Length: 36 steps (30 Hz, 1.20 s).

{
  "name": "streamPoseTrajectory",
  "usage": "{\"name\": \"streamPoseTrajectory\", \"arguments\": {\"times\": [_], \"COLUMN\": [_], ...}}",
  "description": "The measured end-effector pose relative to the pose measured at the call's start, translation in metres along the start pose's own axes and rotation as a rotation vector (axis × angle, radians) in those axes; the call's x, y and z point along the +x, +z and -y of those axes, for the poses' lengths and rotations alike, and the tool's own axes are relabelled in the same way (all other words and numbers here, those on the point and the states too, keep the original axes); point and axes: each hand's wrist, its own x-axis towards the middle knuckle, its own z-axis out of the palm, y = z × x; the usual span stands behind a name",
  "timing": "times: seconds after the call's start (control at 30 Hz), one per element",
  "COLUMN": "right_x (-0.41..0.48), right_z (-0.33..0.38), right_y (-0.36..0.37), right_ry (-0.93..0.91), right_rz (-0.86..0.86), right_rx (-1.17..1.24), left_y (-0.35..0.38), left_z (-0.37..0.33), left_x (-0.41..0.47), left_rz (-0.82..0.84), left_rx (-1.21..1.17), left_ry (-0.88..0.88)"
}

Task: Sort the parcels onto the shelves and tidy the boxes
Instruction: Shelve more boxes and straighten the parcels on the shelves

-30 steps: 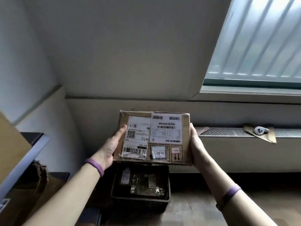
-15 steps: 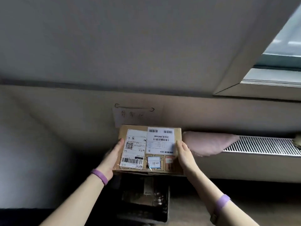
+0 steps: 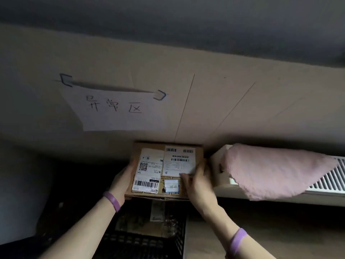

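What I can read from here:
"异常区" is handwritten on the paper sign [image 3: 113, 107]; the left shipping label [image 3: 149, 171] on the parcel [image 3: 166, 146] shows "NA" and "855-465". The rest is too small.

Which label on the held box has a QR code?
On the cardboard box, the tall white label nearest the left hand; the wider label carries only barcodes, and the small blue-edged sticker only handwriting.

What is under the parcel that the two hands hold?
A black basket stands below the parcel, with a few wrapped packets inside. The parcel covers the basket's far part, and the dark hides what the packets are.
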Motion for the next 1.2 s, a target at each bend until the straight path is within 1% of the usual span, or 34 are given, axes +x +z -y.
{"name": "streamPoseTrajectory", "arguments": {"times": [0.1,0.2,0.3,0.43,0.47,0.57,0.67,0.73,0.83,0.93,1.03,1.13,1.2], "right_x": [0.004,0.001,0.002,0.002,0.001,-0.004,-0.008,-0.010,-0.018,-0.038,-0.064,-0.098,-0.128], "right_z": [-0.009,-0.014,-0.018,-0.017,-0.016,-0.015,-0.014,-0.009,0.015,0.059,0.123,0.203,0.260], "right_y": [0.011,0.019,0.019,0.016,0.017,0.020,0.017,0.010,-0.002,-0.010,-0.015,-0.023,-0.029], "right_ry": [-0.090,-0.187,-0.295,-0.386,-0.396,-0.379,-0.362,-0.357,-0.364,-0.397,-0.506,-0.607,-0.685], "right_rz": [-0.155,-0.260,-0.288,-0.339,-0.328,-0.224,-0.131,-0.082,-0.033,0.063,0.181,0.299,0.325], "right_rx": [-0.232,-0.364,-0.435,-0.626,-0.622,-0.476,-0.458,-0.433,-0.419,-0.407,-0.425,-0.292,-0.237], "left_y": [0.007,0.013,0.021,0.022,0.022,0.021,0.016,0.011,0.000,-0.022,-0.060,-0.108,-0.145], "left_z": [-0.002,0.002,0.002,0.000,-0.001,-0.005,-0.012,-0.018,-0.035,-0.056,-0.080,-0.107,-0.124], "left_x": [0.014,0.016,0.013,0.013,0.012,0.008,0.000,-0.009,-0.040,-0.086,-0.145,-0.207,-0.251], "left_rz": [-0.064,-0.077,-0.063,-0.061,-0.061,-0.038,0.031,0.047,0.011,-0.007,-0.056,-0.100,-0.157], "left_rx": [0.005,-0.019,-0.016,0.015,0.029,0.069,0.075,0.070,0.020,-0.016,-0.046,-0.029,-0.048], "left_ry": [0.002,0.027,0.063,0.066,0.062,0.037,-0.037,-0.030,0.014,0.046,0.122,0.199,0.265]}}
